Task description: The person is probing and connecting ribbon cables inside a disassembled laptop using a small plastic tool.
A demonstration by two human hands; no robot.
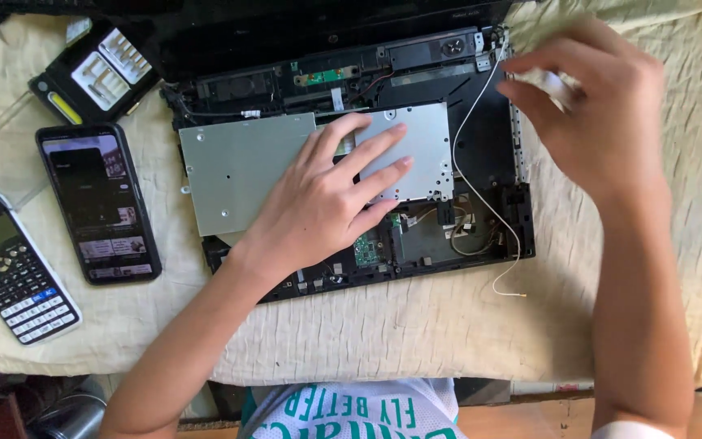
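A matt grey metal plate (245, 167) covers the black plastic laptop base (497, 154) (on rough, creased cream cloth (416, 325)).

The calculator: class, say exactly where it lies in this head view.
The calculator lies at the far left edge of the cloth-covered table, just left of the phone and below the screwdriver bit case.

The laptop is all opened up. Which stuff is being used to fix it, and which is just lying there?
In use: opened laptop, metal plate under the left hand, white wire, small white thing blurred in the right hand.

Lying about: phone, calculator, screwdriver bit case.
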